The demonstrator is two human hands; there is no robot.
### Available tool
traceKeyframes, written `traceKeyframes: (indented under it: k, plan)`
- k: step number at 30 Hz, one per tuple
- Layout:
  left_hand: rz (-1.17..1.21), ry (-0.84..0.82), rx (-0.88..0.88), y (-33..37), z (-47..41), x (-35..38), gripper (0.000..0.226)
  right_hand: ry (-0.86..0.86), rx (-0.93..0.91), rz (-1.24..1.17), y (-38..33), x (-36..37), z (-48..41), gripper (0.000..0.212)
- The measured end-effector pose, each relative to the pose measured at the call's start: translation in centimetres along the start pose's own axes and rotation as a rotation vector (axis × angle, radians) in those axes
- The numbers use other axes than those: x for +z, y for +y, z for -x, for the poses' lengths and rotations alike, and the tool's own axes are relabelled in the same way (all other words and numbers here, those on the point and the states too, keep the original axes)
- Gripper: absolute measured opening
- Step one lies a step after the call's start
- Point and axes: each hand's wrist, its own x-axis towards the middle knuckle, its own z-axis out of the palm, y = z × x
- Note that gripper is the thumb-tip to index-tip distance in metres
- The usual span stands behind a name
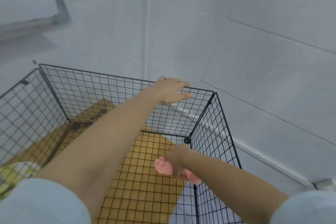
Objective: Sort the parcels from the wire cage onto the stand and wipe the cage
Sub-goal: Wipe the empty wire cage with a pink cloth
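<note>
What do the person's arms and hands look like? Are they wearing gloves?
No gloves. The left hand and right hand are bare, with no rings or watch that I can see. Both forearms are bare too. At the bottom of the picture, a pale blue-grey fabric left sleeve and a matching right sleeve cover the upper arms.
</note>
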Motion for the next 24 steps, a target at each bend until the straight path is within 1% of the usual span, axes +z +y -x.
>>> traceKeyframes:
  k: [1, 3, 5, 9, 10, 12, 14, 15, 20, 24]
  plan:
    - [0.007, -0.001, -0.033, -0.8, 0.6, -0.3, 0.064, -0.016, 0.027, -0.066, -0.2, -0.2, -0.1, 0.044]
    - [0.022, -0.002, -0.109, -2.8, 2.3, -0.9, 0.065, 0.007, 0.080, -0.190, -0.6, -1.0, 0.0, 0.053]
    - [0.024, 0.004, -0.182, -4.9, 4.3, -1.6, 0.066, 0.137, 0.078, -0.242, -0.6, -1.6, -0.6, 0.058]
    - [-0.027, 0.001, -0.287, -8.8, 8.7, -3.1, 0.064, 0.353, -0.010, -0.248, -1.2, -4.0, -2.2, 0.070]
    - [-0.038, 0.006, -0.313, -9.8, 9.8, -3.4, 0.064, 0.414, -0.033, -0.229, -1.1, -4.9, -2.6, 0.068]
    - [-0.047, 0.016, -0.370, -11.9, 11.9, -3.9, 0.064, 0.525, -0.073, -0.176, -1.0, -7.1, -3.3, 0.054]
    - [-0.044, 0.022, -0.423, -14.0, 13.9, -4.2, 0.065, 0.607, -0.097, -0.096, -0.8, -9.4, -4.0, 0.044]
    - [-0.038, 0.022, -0.445, -15.0, 14.8, -4.3, 0.066, 0.636, -0.103, -0.047, -0.8, -10.6, -4.5, 0.042]
    - [-0.076, 0.001, -0.453, -18.2, 17.9, -5.1, 0.066, 0.732, -0.141, 0.196, -0.4, -15.7, -6.9, 0.049]
    - [-0.068, -0.011, -0.493, -20.5, 18.6, -5.5, 0.067, 0.759, -0.121, 0.243, -0.2, -18.3, -8.9, 0.050]
